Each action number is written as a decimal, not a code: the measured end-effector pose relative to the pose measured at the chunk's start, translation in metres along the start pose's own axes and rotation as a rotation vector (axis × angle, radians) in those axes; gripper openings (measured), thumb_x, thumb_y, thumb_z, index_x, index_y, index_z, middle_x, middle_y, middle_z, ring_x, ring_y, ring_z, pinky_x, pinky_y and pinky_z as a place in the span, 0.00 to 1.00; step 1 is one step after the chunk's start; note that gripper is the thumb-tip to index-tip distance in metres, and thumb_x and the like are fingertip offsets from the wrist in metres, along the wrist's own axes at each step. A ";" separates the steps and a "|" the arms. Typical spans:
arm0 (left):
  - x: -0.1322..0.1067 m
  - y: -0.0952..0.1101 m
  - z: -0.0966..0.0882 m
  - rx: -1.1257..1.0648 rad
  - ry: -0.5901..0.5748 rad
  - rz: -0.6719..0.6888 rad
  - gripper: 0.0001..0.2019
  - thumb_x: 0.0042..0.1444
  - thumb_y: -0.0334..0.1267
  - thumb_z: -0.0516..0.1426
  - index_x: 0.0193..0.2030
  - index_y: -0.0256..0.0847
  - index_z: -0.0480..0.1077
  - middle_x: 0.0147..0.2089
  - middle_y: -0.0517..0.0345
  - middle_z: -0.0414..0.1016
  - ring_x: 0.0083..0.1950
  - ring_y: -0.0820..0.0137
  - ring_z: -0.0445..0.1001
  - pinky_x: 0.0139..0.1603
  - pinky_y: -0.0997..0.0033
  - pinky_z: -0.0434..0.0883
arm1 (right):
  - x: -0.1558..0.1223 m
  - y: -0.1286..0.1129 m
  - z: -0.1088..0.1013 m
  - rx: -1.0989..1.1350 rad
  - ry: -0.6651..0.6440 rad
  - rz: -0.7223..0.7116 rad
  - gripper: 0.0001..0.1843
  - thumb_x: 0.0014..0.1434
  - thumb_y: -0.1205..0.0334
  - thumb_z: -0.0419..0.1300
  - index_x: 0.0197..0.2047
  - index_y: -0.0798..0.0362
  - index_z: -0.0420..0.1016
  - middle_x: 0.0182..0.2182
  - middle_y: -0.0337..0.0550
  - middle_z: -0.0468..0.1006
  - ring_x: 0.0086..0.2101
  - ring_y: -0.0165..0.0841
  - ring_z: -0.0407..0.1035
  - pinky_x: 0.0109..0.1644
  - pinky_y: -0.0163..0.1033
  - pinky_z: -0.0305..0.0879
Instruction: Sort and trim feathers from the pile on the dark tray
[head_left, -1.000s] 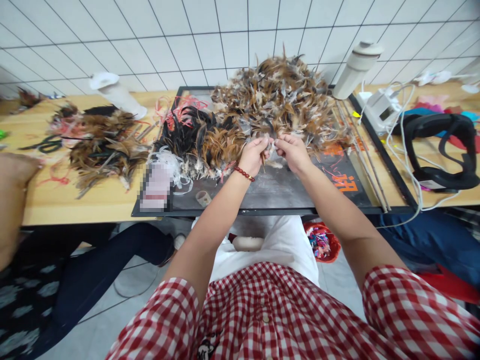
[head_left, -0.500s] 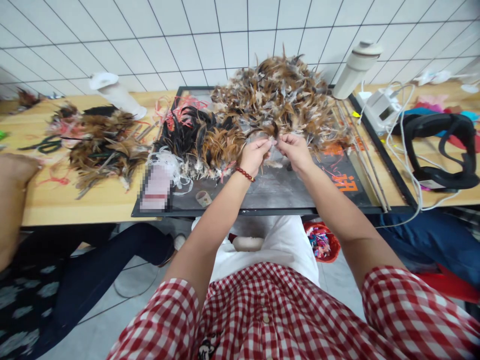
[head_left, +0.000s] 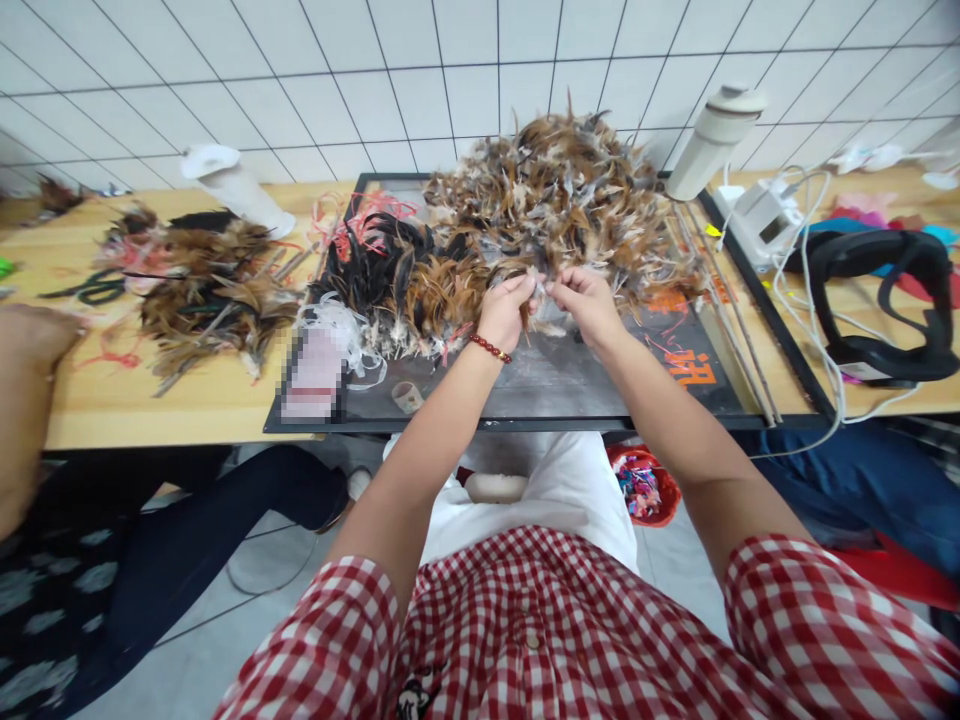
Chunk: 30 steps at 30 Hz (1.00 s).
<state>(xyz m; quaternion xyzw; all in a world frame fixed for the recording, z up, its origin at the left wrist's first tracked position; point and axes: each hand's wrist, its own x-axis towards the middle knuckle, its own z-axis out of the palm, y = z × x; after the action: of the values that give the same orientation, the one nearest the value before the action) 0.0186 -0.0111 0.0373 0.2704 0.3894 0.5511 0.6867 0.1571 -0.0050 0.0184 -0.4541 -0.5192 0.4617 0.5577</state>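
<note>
Just in front of a large pile of brown feathers (head_left: 555, 190), my two hands meet with their fingertips nearly touching. My left hand (head_left: 507, 310), below a red bead bracelet (head_left: 490, 348), pinches a feather (head_left: 535, 280) with a pale, fluffy base. From the other side my right hand (head_left: 589, 303) has thumb and finger pressed together near that base; what lies between them is too small to make out. Sorted black feathers (head_left: 367, 262) and reddish-brown feathers (head_left: 439, 288) lie in rows left of my hands, on a dark board (head_left: 510, 392).
White ribbon (head_left: 337, 335) and a blurred-out flat object (head_left: 311, 375) lie at the board's left front. Thin sticks (head_left: 731, 310), a bottle (head_left: 716, 140), a power strip (head_left: 765, 215) and a black headset (head_left: 877, 300) stand right. Another person's arm (head_left: 30, 370) rests left, beside scissors (head_left: 101, 288).
My fingers have shifted slightly, and the dark feather that arched above them now shows less, with more pale fluff visible at the fingertips. Everything else stays in place.
</note>
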 end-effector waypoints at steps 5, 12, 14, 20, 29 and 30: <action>-0.001 -0.001 0.001 -0.019 -0.023 -0.002 0.10 0.64 0.25 0.62 0.30 0.34 0.77 0.27 0.63 0.75 0.20 0.85 0.62 0.24 0.81 0.62 | 0.001 0.003 0.004 0.026 0.059 0.004 0.15 0.54 0.67 0.66 0.22 0.50 0.65 0.16 0.30 0.66 0.22 0.24 0.56 0.29 0.31 0.52; 0.000 -0.001 0.000 -0.065 -0.014 0.002 0.11 0.65 0.25 0.61 0.30 0.34 0.77 0.27 0.63 0.77 0.20 0.85 0.63 0.24 0.82 0.64 | -0.002 -0.007 0.013 0.283 0.110 0.268 0.22 0.54 0.62 0.70 0.25 0.49 0.58 0.17 0.27 0.66 0.20 0.22 0.59 0.26 0.28 0.57; -0.001 -0.001 0.000 -0.050 -0.025 0.003 0.09 0.63 0.27 0.64 0.30 0.34 0.77 0.26 0.63 0.76 0.20 0.85 0.64 0.25 0.82 0.64 | -0.004 -0.011 0.013 0.315 0.089 0.313 0.23 0.54 0.59 0.73 0.27 0.49 0.58 0.21 0.28 0.72 0.21 0.21 0.60 0.26 0.28 0.58; 0.000 -0.001 -0.001 -0.013 -0.020 0.058 0.12 0.65 0.27 0.62 0.29 0.35 0.77 0.27 0.62 0.76 0.21 0.84 0.64 0.27 0.80 0.63 | -0.005 -0.011 0.009 0.288 0.002 0.255 0.25 0.47 0.54 0.80 0.30 0.49 0.66 0.21 0.27 0.70 0.20 0.20 0.59 0.26 0.28 0.58; 0.002 -0.018 0.004 0.198 0.133 0.020 0.12 0.65 0.27 0.61 0.28 0.36 0.74 0.22 0.67 0.69 0.21 0.83 0.65 0.24 0.81 0.61 | 0.000 -0.030 0.008 0.222 0.070 0.139 0.24 0.51 0.58 0.76 0.34 0.47 0.62 0.24 0.29 0.73 0.27 0.25 0.73 0.33 0.31 0.71; 0.004 -0.021 0.004 0.225 0.138 0.031 0.12 0.65 0.26 0.61 0.28 0.37 0.73 0.22 0.67 0.68 0.21 0.83 0.64 0.25 0.80 0.61 | -0.002 -0.036 0.014 0.215 0.049 0.142 0.24 0.50 0.59 0.76 0.36 0.46 0.62 0.25 0.28 0.74 0.28 0.26 0.74 0.33 0.31 0.72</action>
<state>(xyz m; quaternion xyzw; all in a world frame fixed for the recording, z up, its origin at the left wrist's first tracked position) 0.0337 -0.0125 0.0224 0.3131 0.4908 0.5318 0.6150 0.1450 -0.0121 0.0538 -0.4385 -0.4194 0.5418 0.5816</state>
